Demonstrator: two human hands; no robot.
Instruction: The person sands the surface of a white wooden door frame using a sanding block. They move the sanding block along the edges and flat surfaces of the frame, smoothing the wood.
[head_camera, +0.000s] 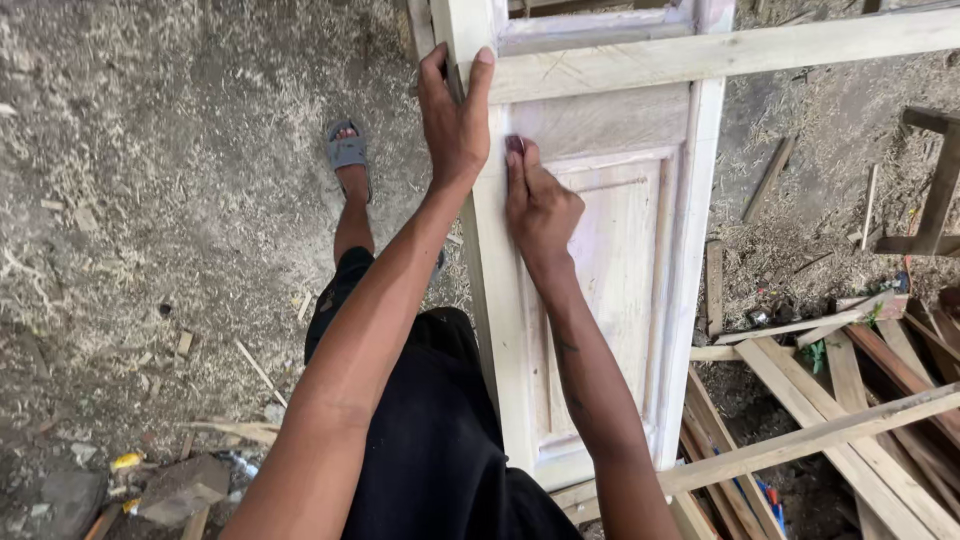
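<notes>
Door panel (600, 250) of pale, unfinished wood stands upright at the centre of the frame, running from the top edge down toward the lower middle. Your left hand (455, 120) closes around its left stile near the upper centre, thumb and fingers wrapped over the edge. Your right hand (538, 205), just beside and below it, presses flat-fisted against the stile at the corner of the raised inset, fingers curled on something small that cannot be made out. Both forearms reach up from the bottom of the frame, over your black clothing (440, 440). A long pale batten (720, 55) crosses the door near the top, slanting toward the upper right. Your foot in a grey sandal (347, 152) rests on the sawdust-strewn ground (150, 200) at upper left. Loose planks and offcuts (850, 400) lie piled at lower right, one long strip (800, 440) angled across them.
</notes>
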